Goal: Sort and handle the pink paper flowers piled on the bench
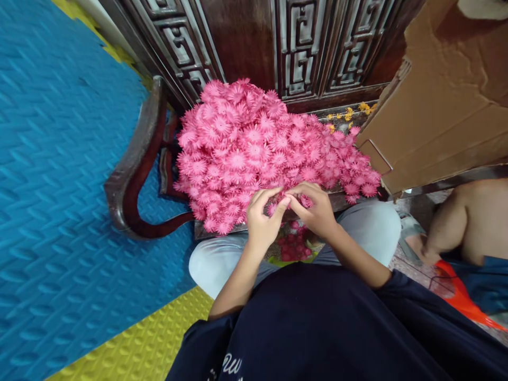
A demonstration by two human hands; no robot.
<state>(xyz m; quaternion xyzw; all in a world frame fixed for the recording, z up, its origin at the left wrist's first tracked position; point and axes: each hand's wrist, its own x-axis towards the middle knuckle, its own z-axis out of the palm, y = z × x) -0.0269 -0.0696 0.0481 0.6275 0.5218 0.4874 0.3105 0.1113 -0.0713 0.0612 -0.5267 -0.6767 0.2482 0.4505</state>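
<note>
A large heap of pink artificial flowers (254, 151) with thin pointed petals lies on a dark wooden bench. At its front edge my left hand (264, 217) and my right hand (315, 211) meet, thumbs and fingers pinched together. A small pink flower (272, 209) shows between them, partly covered by the fingers. Exactly how each fingertip grips it is hidden. Below my hands, between my knees, more dark pink flowers (294, 246) lie low down in shade.
A curved wooden armrest (130, 174) bounds the bench at left, and a carved wooden backrest (301, 47) rises behind. Small orange pieces (349, 114) lie near a big cardboard sheet (444, 111). Another person's bent leg (472, 217) is at right. Blue mats (71, 185) cover the left floor.
</note>
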